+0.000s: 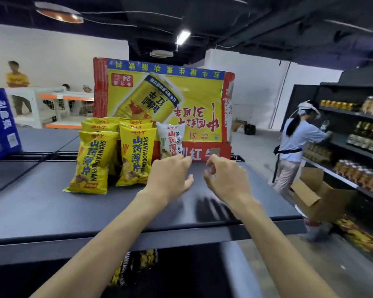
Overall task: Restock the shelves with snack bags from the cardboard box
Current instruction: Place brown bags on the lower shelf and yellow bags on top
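Note:
Several yellow snack bags (136,155) stand in two rows on the dark top shelf (52,211). One white snack bag (170,140) stands to their right. A red and yellow cardboard box (170,100) rises behind them with its flap up. My left hand (170,177) hovers just in front of the white bag, fingers relaxed, holding nothing. My right hand (226,179) is beside it over bare shelf, fingers loosely curled, empty. More yellow bags (136,265) show on the shelf below.
A blue carton (0,123) stands at the far left of the shelf. On the right, a person in a light blue shirt (297,147) works at a black shelf unit of bottles (362,136), beside an open brown box (319,190). People stand far back on the left.

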`<state>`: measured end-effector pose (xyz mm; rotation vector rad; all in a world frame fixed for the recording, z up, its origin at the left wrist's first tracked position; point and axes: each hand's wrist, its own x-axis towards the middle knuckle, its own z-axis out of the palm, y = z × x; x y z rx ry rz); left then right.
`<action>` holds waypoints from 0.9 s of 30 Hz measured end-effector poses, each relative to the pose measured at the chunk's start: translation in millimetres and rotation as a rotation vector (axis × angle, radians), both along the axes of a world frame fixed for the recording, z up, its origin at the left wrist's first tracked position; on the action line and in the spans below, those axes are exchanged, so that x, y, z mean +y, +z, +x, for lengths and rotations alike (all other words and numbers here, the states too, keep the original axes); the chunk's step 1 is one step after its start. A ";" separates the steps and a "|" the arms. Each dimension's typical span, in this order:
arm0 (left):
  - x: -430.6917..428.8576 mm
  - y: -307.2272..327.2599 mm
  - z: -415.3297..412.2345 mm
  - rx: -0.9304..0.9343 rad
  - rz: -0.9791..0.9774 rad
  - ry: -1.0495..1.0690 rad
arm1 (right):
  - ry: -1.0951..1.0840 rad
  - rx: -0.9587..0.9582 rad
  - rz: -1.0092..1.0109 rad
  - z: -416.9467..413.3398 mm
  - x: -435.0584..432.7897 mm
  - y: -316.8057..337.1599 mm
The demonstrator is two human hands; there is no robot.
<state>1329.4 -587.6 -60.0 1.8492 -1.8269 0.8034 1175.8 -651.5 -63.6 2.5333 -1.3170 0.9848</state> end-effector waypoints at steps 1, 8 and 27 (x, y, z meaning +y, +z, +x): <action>-4.1 2.1 -8.0 0.009 0.001 -0.035 | -0.030 0.010 0.007 -11.1 0.2 0.9; -26.3 -6.0 -83.1 0.112 0.057 -0.347 | -0.311 0.066 0.031 -97.2 24.9 -4.3; 3.2 -142.2 -246.0 -0.008 0.448 -0.896 | -0.865 0.018 0.362 -266.0 165.1 -114.9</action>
